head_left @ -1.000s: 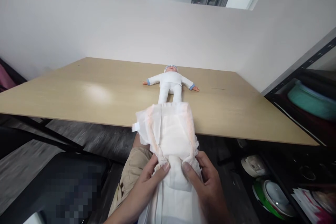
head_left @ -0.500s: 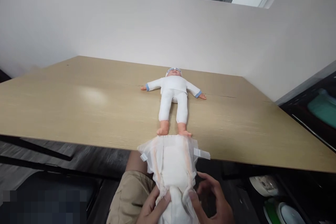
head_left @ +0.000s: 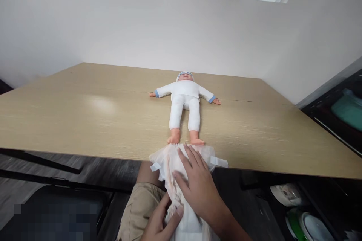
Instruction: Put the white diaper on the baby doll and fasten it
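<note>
Near edge: the diaper (head_left: 171, 165) is opened out across the middle of the surface's (head_left: 98, 128) near edge, far end just beside the doll's feet, rest of it back over the person's lap. Can't tell if that end rests on the wood or sits a bit above it.
Doll: the doll (head_left: 185, 92) is flat on its back, arms out, head up by the far edge, feet close to the near one.
Elbow room: plenty of wood either side, out to both far corners; the wall (head_left: 181, 30) rises right behind the far edge.
Left hand: the left hand (head_left: 164, 220) is curled on the diaper's side, thumb on top, so it's gripping it.
Right hand: the right hand (head_left: 198, 184) is palm-down, fingers stretched, just touching the diaper, not clenched.
</note>
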Demonstrator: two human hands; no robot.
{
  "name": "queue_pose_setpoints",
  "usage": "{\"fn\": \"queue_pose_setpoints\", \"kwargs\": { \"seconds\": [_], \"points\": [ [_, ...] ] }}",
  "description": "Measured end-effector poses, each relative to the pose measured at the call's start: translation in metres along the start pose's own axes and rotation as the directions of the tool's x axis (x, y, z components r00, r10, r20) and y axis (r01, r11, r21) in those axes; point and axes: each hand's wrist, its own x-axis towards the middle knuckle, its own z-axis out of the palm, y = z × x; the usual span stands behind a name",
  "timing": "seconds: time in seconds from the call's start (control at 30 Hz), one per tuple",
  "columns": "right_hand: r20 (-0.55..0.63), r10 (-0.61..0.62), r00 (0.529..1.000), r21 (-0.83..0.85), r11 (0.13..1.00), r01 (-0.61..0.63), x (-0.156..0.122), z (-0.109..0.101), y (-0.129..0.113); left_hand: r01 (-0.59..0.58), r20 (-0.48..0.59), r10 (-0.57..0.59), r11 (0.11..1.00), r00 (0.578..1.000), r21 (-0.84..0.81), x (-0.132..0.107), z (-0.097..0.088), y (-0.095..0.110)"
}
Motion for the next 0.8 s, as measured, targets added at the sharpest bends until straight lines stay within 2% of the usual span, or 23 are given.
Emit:
{"fn": "queue_pose_setpoints", "kwargs": {
  "seconds": [0.07, 0.13, 0.27, 0.37, 0.43, 0.5, 0.6, 0.7, 0.8],
  "points": [
    [0.015, -0.007, 1.000, -0.033, 0.999, 0.007, 0.003, 0.006, 0.005, -0.077, 0.032, 0.071, 0.959, 0.997, 0.273, -0.002, -0.014, 0.005],
    [0.005, -0.014, 1.000, -0.049, 0.999, 0.014, 0.003, 0.011, 0.009, -0.152, 0.073, 0.133, 0.864, 0.988, 0.481, -0.001, -0.031, 0.019],
    [-0.007, -0.002, 1.000, -0.072, 0.997, 0.002, 0.003, 0.015, 0.009, -0.305, 0.138, 0.306, 0.611, 0.942, 0.730, 0.015, -0.065, 0.063],
    [0.005, 0.007, 1.000, -0.090, 0.996, -0.007, 0.004, 0.015, 0.007, -0.381, 0.188, 0.450, 0.388, 0.873, 0.839, 0.047, -0.089, 0.098],
    [0.000, 0.006, 1.000, -0.097, 0.995, -0.006, 0.005, 0.014, 0.006, -0.425, 0.232, 0.559, 0.243, 0.796, 0.872, 0.077, -0.100, 0.117],
    [-0.010, 0.001, 1.000, -0.102, 0.995, -0.002, 0.006, 0.014, 0.006, -0.438, 0.307, 0.610, 0.073, 0.731, 0.896, 0.111, -0.106, 0.135],
    [-0.016, -0.005, 1.000, -0.105, 0.994, 0.003, 0.006, 0.015, 0.006, -0.480, 0.489, 0.541, -0.169, 0.684, 0.861, 0.163, -0.100, 0.159],
    [-0.012, 0.000, 1.000, -0.101, 0.995, -0.001, 0.006, 0.014, 0.006, -0.590, 0.712, 0.331, -0.402, 0.619, 0.700, 0.203, -0.082, 0.181],
    [0.008, 0.010, 1.000, -0.097, 0.995, -0.009, 0.006, 0.014, 0.006, -0.707, 0.847, 0.113, -0.501, 0.519, 0.500, 0.227, -0.060, 0.195]
  ]
}}
